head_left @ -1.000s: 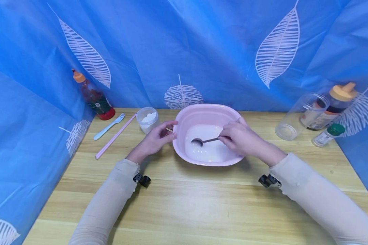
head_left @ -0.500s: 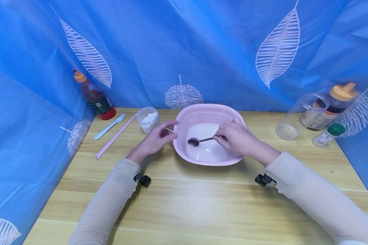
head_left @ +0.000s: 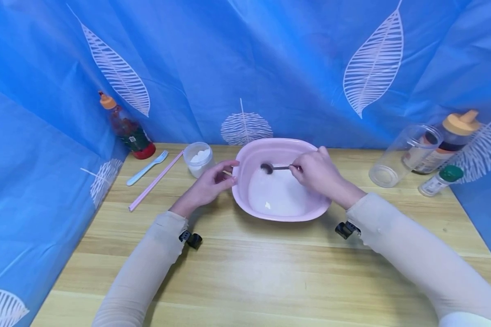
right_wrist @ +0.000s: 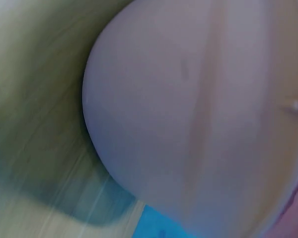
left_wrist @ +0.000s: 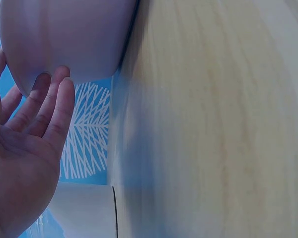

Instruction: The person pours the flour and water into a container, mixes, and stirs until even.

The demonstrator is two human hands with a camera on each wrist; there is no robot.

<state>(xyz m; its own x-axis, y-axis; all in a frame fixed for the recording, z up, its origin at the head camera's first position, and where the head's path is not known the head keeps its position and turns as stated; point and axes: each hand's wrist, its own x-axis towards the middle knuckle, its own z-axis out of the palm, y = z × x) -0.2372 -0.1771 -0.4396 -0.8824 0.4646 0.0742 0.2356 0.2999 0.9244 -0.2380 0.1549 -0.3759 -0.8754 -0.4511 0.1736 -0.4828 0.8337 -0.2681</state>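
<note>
A pink basin (head_left: pixel 282 216) stands near the back edge of the table with whitish liquid (head_left: pixel 278 195) in it. My right hand (head_left: pixel 321 175) pinches the handle of a dark spoon (head_left: pixel 267 168), whose bowl is in the basin's back left part. At the basin's left rim, my left hand (head_left: pixel 206 186) holds the edge between thumb and fingers. In the left wrist view, the fingers of my left hand (left_wrist: pixel 27 148) rest against the outer wall of the basin (left_wrist: pixel 74 39). The right wrist view mostly shows the basin's outside (right_wrist: pixel 154 99), with a bit of my right hand (right_wrist: pixel 293 213).
Left of the basin are a tub of white stuff (head_left: pixel 198 160), a pink straw (head_left: pixel 155 182), a blue fork (head_left: pixel 147 168) and a red sauce bottle (head_left: pixel 131 134). To the right stand a clear cup (head_left: pixel 401 156), a dark sauce bottle (head_left: pixel 446 145) and a green-capped jar (head_left: pixel 439 180).
The spoon's bowl has moved from the front left of the liquid toward the back of the basin, and my right wrist has shifted left. My left hand has stayed at the rim.
</note>
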